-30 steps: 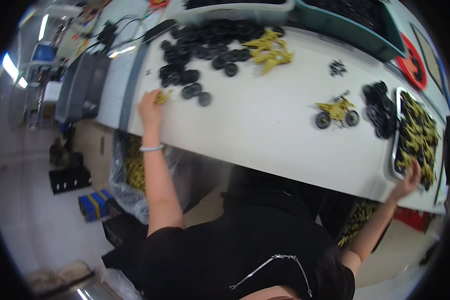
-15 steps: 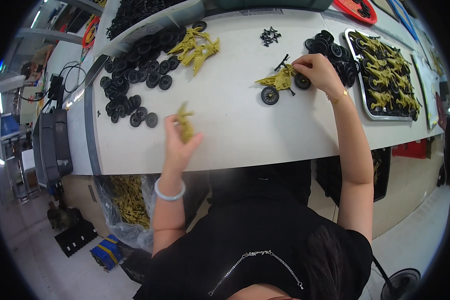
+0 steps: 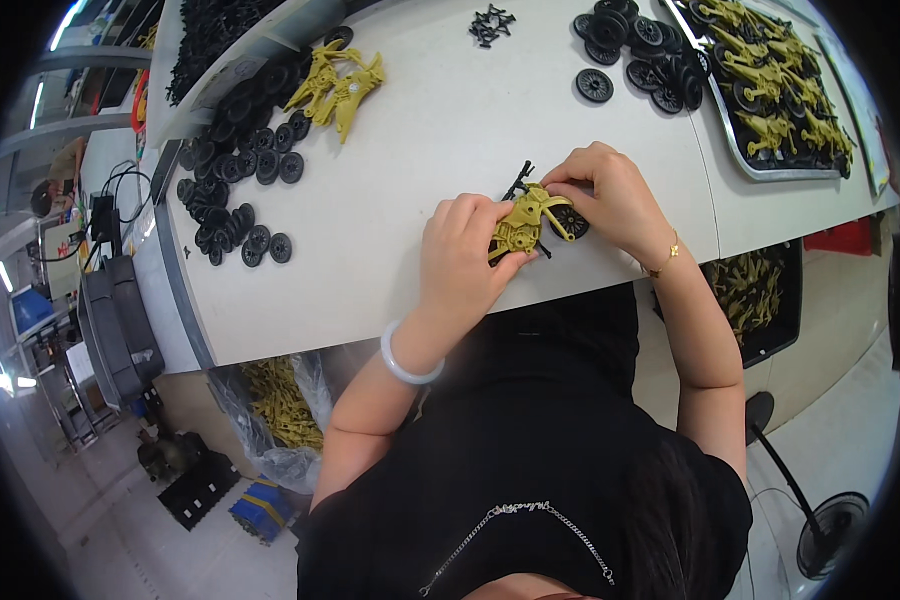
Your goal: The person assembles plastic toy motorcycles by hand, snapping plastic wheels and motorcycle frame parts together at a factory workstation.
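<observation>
Above the near part of the table, both hands close on a yellow toy motorcycle [image 3: 523, 222] with black handlebars [image 3: 520, 182]. My left hand [image 3: 462, 250] grips its left end between thumb and fingers, covering much of that side. At the other end, my right hand [image 3: 610, 195] pinches it beside a black spoked wheel [image 3: 569, 222]. Whether a separate yellow part lies against the body under my left fingers cannot be made out.
Loose black wheels [image 3: 255, 160] cover the table's left side, beside yellow body parts [image 3: 340, 92]. More wheels [image 3: 650, 60] lie at the far right, near a metal tray [image 3: 770, 172] of yellow toy motorcycles. Small black pieces [image 3: 490, 25] sit far back. Yellow parts fill a bag [image 3: 280, 400] below.
My left hand has swung right with a yellow part and now meets the motorcycle. My right hand has brought the motorcycle nearer to me. The whole view has shifted.
</observation>
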`<state>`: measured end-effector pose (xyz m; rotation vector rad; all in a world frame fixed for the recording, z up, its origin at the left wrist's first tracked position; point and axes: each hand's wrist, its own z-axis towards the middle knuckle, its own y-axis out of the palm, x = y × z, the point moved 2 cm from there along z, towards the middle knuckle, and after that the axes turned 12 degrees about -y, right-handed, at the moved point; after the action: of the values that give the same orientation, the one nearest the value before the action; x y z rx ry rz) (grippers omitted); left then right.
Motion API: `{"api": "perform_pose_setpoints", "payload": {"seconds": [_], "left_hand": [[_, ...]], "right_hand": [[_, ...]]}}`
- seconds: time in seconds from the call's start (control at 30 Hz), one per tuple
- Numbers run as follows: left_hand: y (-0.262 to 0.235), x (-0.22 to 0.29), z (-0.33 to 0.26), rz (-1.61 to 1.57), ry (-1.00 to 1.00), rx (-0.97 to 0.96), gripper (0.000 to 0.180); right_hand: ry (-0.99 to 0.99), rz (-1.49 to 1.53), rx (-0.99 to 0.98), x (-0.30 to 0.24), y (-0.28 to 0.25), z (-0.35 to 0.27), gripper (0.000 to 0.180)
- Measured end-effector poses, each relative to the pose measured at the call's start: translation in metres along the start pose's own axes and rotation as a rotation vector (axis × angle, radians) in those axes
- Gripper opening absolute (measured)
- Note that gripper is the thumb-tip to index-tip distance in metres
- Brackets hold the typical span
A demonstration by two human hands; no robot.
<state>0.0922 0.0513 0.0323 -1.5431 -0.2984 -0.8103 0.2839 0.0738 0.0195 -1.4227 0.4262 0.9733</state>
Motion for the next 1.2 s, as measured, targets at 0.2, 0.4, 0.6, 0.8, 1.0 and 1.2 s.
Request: {"api": "perform_pose_setpoints", "payload": {"seconds": [0.2,0.4,0.6,0.8,1.0,1.2], "left_hand": [[0.007,0.002,-0.012,0.007,-0.064,-0.018,0.044],[0.008,0.005,-0.010,0.049,-0.102,-0.021,0.045],[0.010,0.007,-0.010,0.138,-0.034,-0.008,0.050],[0.005,0.003,-0.015,0.034,-0.067,-0.036,0.049],[0.004,0.006,-0.016,0.048,-0.063,-0.050,0.042],[0.004,0.009,-0.012,0.075,-0.047,-0.058,0.039]], "right_hand": [[0.005,0.115,0.126,0.000,0.000,-0.020,0.015],[-0.078,0.050,0.443,-0.019,-0.005,-0.068,0.014],[-0.194,-0.172,0.339,-0.033,0.037,-0.083,0.020],[-0.222,-0.245,0.364,-0.031,0.050,-0.079,0.023],[-0.254,-0.272,0.422,-0.028,0.053,-0.078,0.018],[-0.259,-0.293,0.422,-0.026,0.054,-0.077,0.016]]}}
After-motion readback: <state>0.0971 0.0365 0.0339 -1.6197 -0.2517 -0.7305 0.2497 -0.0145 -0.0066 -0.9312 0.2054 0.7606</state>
